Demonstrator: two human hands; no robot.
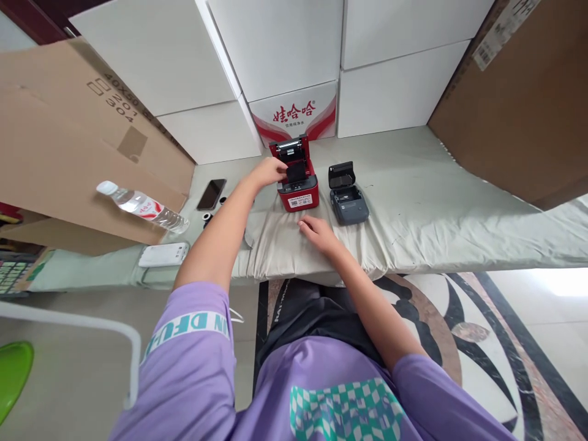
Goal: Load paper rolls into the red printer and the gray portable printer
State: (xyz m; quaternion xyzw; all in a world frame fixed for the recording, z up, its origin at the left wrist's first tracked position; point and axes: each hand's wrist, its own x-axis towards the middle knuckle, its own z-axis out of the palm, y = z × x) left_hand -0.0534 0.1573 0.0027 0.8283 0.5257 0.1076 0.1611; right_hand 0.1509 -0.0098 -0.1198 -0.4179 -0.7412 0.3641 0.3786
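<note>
A red and black label printer (298, 197) stands on the cloth-covered surface with its lid raised. My left hand (270, 172) reaches over its left side, fingertips pressed together against a black part (296, 171) inside the opening. Whether they grip that part or something smaller is hidden. My right hand (318, 233) rests on the cloth just in front of the red printer, fingers loosely curled with nothing visible in them. To the right sits a smaller dark grey printer (350, 208), its lid also up.
At left are a water bottle (147, 208), a phone (212, 194), a white power-bank-like block (163, 255) and small black-and-white items (207, 217) partly behind my left arm. Cardboard boxes (68, 135) (523, 104) flank the surface; white boxes (285, 49) line the back.
</note>
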